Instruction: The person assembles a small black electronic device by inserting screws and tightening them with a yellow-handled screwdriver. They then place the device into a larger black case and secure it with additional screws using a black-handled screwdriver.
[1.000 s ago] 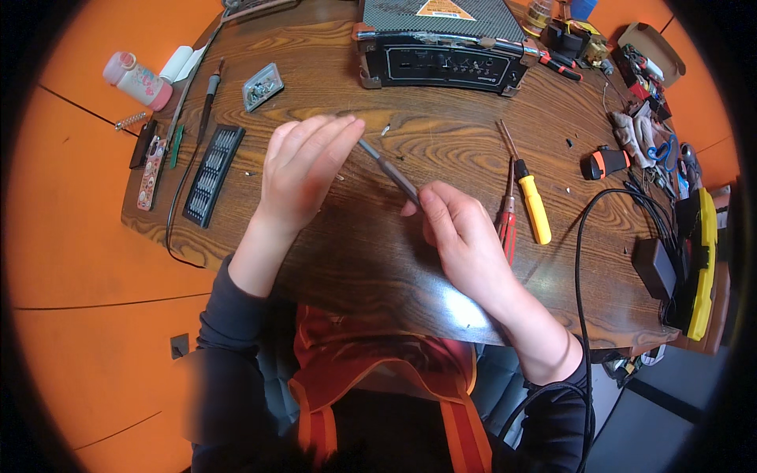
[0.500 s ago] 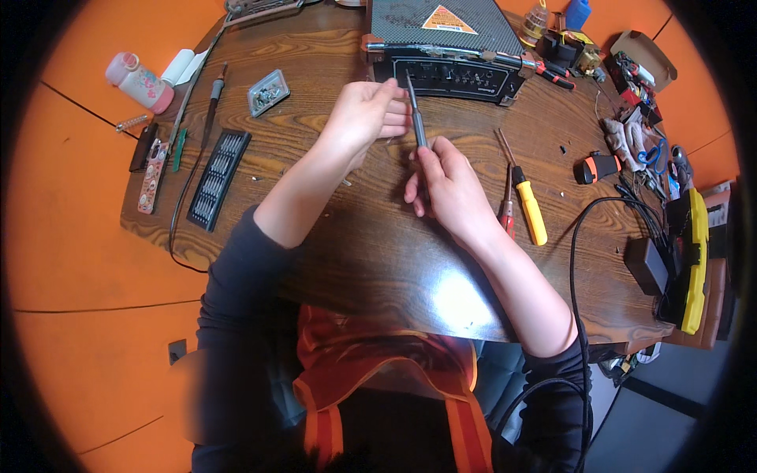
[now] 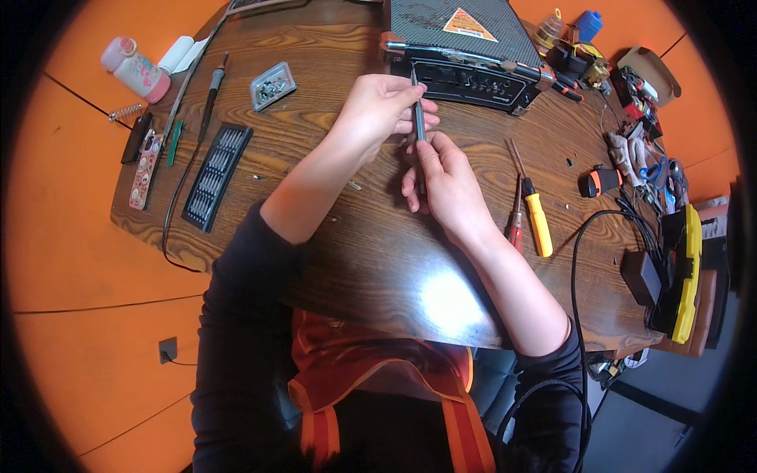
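My right hand [image 3: 440, 180] grips a slim grey precision screwdriver [image 3: 416, 118] by its handle, the shaft pointing up and away toward the black device [image 3: 465, 55] at the table's far edge. My left hand [image 3: 380, 106] pinches the same screwdriver near its upper end, fingers curled around the shaft. The tip sits right in front of the device's perforated front panel. Both forearms in dark sleeves reach over the round wooden table [image 3: 355, 260].
A black bit tray [image 3: 217, 175] and a small metal dish of screws [image 3: 272, 85] lie to the left, with a pink bottle [image 3: 134, 69] beyond. A yellow-handled screwdriver [image 3: 536, 221] and a red one [image 3: 515, 225] lie to the right, near black cables and cluttered tools.
Both hands have moved farther across the table toward the black device. The screwdriver has turned from slanted to nearly upright, with my left hand now pinching its upper end.
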`<state>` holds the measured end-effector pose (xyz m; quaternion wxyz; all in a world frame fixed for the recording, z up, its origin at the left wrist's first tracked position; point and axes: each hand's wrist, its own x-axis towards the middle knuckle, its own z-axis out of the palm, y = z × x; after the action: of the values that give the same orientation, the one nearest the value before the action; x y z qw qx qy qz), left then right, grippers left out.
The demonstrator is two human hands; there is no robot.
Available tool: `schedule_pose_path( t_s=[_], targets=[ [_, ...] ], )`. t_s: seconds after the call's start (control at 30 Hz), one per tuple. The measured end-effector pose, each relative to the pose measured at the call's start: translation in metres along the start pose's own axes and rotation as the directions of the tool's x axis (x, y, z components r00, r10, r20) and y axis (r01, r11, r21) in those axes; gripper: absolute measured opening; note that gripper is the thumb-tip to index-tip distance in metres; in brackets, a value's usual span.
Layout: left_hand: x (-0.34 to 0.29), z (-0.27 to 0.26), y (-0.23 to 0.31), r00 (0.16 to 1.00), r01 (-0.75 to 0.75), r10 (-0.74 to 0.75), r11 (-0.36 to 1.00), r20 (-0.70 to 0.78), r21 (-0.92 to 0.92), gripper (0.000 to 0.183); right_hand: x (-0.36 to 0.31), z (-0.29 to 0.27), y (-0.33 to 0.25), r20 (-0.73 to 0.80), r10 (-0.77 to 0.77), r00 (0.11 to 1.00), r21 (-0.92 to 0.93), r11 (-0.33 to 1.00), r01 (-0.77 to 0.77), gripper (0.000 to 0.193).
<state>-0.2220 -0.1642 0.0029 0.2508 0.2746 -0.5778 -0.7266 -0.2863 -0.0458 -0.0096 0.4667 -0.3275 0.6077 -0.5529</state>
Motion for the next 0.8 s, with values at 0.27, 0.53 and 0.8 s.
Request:
schedule_pose_path(
  t_s=[0.27,0.53,0.8],
  targets=[
    [0.004,-0.004,0.001,1.000,-0.017,0.017,0.999,0.021,0.030,0.028,0.003,0.002,0.001,0.030,-0.015,0.999,0.087,0.996,0.013,0.019],
    [-0.006,-0.001,-0.009,0.995,0.020,-0.001,0.982,0.101,-0.189,0.028,-0.001,0.002,0.003,0.142,0.029,0.989,0.477,0.874,-0.094,0.020],
    [-0.003,-0.010,-0.013,0.959,0.160,-0.092,0.956,0.266,-0.246,0.024,-0.008,0.000,0.003,0.004,0.057,0.998,0.493,0.868,-0.052,0.017]
  ],
)
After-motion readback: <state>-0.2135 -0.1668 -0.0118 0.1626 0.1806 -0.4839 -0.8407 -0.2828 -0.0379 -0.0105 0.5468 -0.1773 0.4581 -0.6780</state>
